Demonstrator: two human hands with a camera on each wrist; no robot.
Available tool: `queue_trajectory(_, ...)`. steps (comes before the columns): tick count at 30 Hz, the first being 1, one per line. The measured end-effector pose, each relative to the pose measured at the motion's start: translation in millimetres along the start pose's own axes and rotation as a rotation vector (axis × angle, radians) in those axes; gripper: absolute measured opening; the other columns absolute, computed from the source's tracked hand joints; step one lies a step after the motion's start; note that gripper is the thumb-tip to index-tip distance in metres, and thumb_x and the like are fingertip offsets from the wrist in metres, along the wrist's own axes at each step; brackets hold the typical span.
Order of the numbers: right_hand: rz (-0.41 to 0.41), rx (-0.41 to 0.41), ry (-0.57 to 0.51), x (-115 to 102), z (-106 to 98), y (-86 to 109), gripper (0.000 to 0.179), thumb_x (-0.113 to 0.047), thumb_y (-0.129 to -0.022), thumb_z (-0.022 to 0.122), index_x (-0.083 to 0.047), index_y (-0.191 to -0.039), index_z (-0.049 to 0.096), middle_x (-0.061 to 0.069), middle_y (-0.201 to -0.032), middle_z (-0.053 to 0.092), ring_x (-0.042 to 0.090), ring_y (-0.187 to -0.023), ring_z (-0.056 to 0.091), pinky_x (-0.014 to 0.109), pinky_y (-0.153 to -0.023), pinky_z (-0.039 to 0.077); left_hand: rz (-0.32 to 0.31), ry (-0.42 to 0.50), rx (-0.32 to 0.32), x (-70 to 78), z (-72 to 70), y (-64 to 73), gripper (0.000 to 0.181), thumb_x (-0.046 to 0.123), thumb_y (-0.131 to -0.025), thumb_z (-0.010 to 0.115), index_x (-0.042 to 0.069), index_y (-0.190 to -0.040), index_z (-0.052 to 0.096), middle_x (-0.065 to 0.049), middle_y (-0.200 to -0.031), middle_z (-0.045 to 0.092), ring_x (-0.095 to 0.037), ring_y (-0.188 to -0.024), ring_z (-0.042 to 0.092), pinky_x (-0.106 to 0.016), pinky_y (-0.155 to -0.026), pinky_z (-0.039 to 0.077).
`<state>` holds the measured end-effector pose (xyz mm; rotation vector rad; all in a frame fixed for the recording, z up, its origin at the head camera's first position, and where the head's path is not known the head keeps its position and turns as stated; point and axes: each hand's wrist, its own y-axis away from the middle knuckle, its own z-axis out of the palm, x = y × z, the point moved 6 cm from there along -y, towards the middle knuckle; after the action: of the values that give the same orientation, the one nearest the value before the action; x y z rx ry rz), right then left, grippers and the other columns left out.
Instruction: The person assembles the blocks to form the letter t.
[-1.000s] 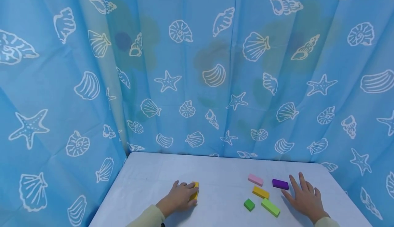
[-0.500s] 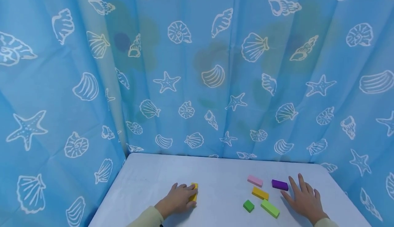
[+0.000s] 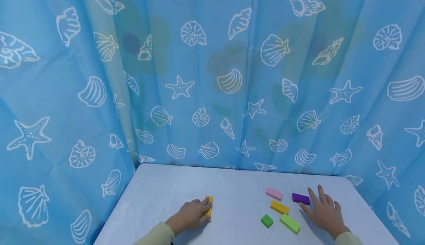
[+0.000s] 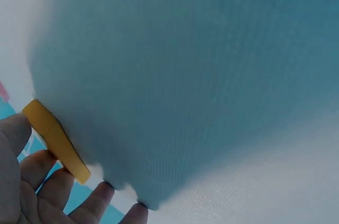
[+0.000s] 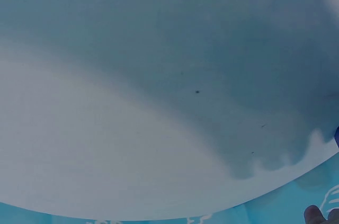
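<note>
On the left part of the table, my left hand [image 3: 190, 214] holds a yellow block [image 3: 208, 206], thumb at the near end and fingers toward the far end. The left wrist view shows the same yellow block [image 4: 55, 139] between thumb and fingers, with the other fingers spread beside it. My right hand [image 3: 324, 212], fingers spread and holding nothing, hovers at the right. A purple block [image 3: 300, 199] lies just left of its fingertips. Only a fingertip [image 5: 313, 214] or two of that hand show in the right wrist view.
Left of my right hand lie a pink block [image 3: 273, 193], an orange-yellow block [image 3: 279, 207], a light green block [image 3: 290, 223] and a small green block [image 3: 267, 221]. A white-covered table [image 3: 159, 186] bears them. Blue shell-patterned curtains [image 3: 206, 71] stand behind and at the sides.
My right hand has shifted slightly left, nearer the purple block. The left hand stays at the yellow block. The view has moved a little.
</note>
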<state>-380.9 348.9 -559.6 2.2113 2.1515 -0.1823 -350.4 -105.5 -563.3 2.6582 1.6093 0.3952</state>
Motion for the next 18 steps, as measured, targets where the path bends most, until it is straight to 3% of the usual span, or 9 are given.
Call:
queue_trajectory(10, -0.019, 0.011, 0.008, -4.9, -2.3, -3.1, 0.092, -0.067, -0.090, 0.051, 0.001, -0.149, 0.035, 0.039, -0.155, 0.012, 0.066, -0.130, 0.022, 0.080, -0.106, 0.014, 0.040, -0.015, 0.050, 0.8, 2.0, 2.4, 0.055, 0.051, -0.097, 0.056, 0.022, -0.144, 0.053, -0.002, -0.151, 0.050, -0.028, -0.125, 0.057, -0.047, -0.090, 0.054)
queue_trajectory(18, -0.022, 0.023, -0.014, -13.9, -4.3, -1.4, 0.089, -0.064, -0.090, 0.054, 0.001, -0.149, 0.036, 0.038, -0.155, 0.012, 0.066, -0.130, 0.022, 0.079, -0.106, 0.013, 0.037, -0.017, 0.039, 0.0, 0.9, 2.7, 0.055, 0.051, -0.097, 0.056, 0.022, -0.144, 0.053, -0.002, -0.151, 0.050, -0.029, -0.124, 0.058, -0.049, -0.090, 0.054)
